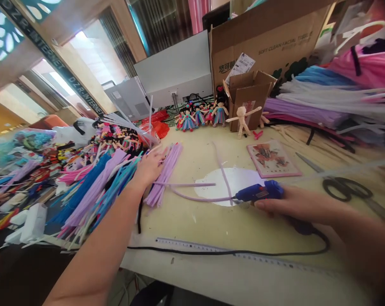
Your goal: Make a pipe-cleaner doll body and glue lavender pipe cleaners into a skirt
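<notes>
My right hand [296, 204] is wrapped around a blue hot glue gun [259, 191], its nozzle pointing left. At the nozzle tip, one lilac pipe cleaner [198, 198] meets another lilac pipe cleaner [224, 174] that runs away from me across a white oval sheet [208, 180]. A third, straight one lies just behind the first. My left hand [150, 167] rests by the left side of a bundle of lilac pipe cleaners [163, 178], fingers stretched towards its far end. Its fingertips are slightly blurred, and I see nothing held in them.
Scissors [345, 187] and a pink-edged picture card [273, 158] lie to the right. A ruler [211, 247] and the black cord [186, 253] cross the front. Small dolls [198, 114], a bare doll figure [243, 119] and cardboard boxes stand behind. Coloured pipe cleaners [93, 182] crowd the left.
</notes>
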The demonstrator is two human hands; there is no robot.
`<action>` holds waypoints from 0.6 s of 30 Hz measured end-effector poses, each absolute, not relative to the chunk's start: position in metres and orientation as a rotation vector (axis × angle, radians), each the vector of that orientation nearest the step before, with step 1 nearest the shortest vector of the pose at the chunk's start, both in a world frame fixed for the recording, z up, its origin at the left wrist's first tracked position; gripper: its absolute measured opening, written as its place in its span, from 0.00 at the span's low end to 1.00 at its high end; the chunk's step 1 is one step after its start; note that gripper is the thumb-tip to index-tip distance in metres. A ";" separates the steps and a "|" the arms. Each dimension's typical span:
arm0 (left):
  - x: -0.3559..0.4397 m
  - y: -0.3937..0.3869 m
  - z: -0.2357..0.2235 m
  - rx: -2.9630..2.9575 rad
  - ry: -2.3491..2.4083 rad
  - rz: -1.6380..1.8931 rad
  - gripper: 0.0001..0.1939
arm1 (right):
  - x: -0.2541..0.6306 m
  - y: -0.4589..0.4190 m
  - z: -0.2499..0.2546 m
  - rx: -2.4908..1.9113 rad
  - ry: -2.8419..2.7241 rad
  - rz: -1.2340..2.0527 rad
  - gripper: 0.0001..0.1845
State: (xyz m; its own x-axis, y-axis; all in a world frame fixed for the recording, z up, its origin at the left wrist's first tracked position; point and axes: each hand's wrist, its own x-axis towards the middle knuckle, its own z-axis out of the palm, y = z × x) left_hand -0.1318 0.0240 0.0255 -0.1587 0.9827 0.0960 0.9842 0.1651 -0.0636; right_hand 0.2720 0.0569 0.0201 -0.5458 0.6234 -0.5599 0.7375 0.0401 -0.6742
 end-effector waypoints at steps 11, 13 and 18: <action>-0.005 0.030 0.001 -2.581 -2.162 0.020 0.06 | 0.273 0.053 0.030 1.407 2.209 -1.586 0.28; -0.007 0.032 -0.003 -2.545 -2.206 0.048 0.05 | 0.272 0.053 0.032 1.393 2.206 -1.588 0.28; 0.005 0.023 0.005 -2.721 -2.193 -0.205 0.07 | 0.271 0.052 0.033 1.392 2.193 -1.594 0.27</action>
State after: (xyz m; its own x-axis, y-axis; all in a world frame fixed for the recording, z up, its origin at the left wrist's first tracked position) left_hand 0.0052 0.0232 0.0055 0.2334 0.9634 -0.1320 0.9221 -0.1762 0.3445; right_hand 0.2710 0.0521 0.0334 -0.5793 0.6066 -0.5445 0.7052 0.0379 -0.7080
